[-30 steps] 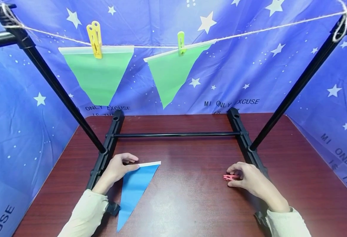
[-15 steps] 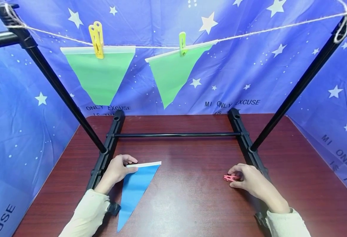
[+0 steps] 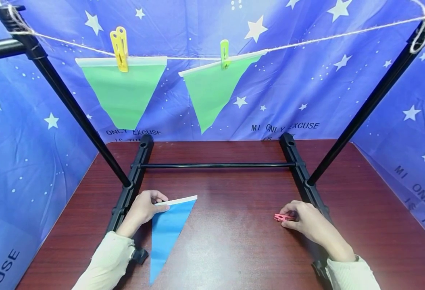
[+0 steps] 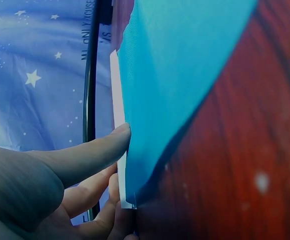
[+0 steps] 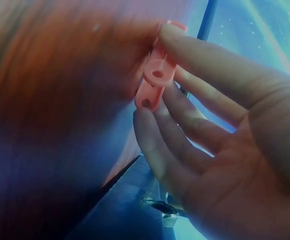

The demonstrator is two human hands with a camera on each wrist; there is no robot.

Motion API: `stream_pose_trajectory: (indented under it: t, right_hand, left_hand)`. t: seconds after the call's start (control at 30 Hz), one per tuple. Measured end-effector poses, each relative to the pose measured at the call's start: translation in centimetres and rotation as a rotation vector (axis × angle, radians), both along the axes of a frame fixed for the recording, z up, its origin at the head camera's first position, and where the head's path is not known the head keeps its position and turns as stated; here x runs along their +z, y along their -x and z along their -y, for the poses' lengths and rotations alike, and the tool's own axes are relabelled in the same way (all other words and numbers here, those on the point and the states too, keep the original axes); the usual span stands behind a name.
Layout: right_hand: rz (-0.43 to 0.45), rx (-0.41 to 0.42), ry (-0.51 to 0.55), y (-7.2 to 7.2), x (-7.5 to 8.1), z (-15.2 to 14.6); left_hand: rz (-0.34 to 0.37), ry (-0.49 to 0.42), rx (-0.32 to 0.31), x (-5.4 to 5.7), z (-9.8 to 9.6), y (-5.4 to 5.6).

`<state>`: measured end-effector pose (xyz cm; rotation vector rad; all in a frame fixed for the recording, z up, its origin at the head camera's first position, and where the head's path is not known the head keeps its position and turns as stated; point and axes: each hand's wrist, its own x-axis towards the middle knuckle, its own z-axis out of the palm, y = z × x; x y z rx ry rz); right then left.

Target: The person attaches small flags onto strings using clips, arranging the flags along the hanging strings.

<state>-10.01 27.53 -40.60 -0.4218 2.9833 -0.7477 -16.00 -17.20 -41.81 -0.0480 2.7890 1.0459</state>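
My left hand (image 3: 144,207) pinches a blue triangular pennant (image 3: 169,223) by its white top strip, thumb in front and fingers behind. The pennant's point hangs toward the front of the table, and the left wrist view shows its blue face (image 4: 169,65) above the wood. Between the thumb and fingers of my right hand (image 3: 305,217) is a pink clothespin (image 3: 282,217), its nose pointing left in the head view. In the right wrist view the thumb sits at one end of the clothespin (image 5: 158,72) and the fingers at the other.
A string (image 3: 325,39) runs between the posts of a black frame (image 3: 217,165). A yellow clothespin (image 3: 119,50) and a green clothespin (image 3: 224,54) hold two green pennants (image 3: 123,96) on it. Behind hangs a blue star-print cloth (image 3: 288,88). The table (image 3: 230,241) is dark red wood.
The blue pennant's lower point has swung slightly right, and its top strip tilts up a little more to the right. Both hands keep their holds, nearly still.
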Motion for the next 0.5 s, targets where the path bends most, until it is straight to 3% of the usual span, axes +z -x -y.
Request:
stream_pose_trajectory:
  t: [0.5]
  right_hand:
    - [-0.02, -0.009, 0.014, -0.06, 0.23, 0.24]
  left_hand:
    - [-0.01, -0.055, -0.003, -0.12, 0.11, 0.03]
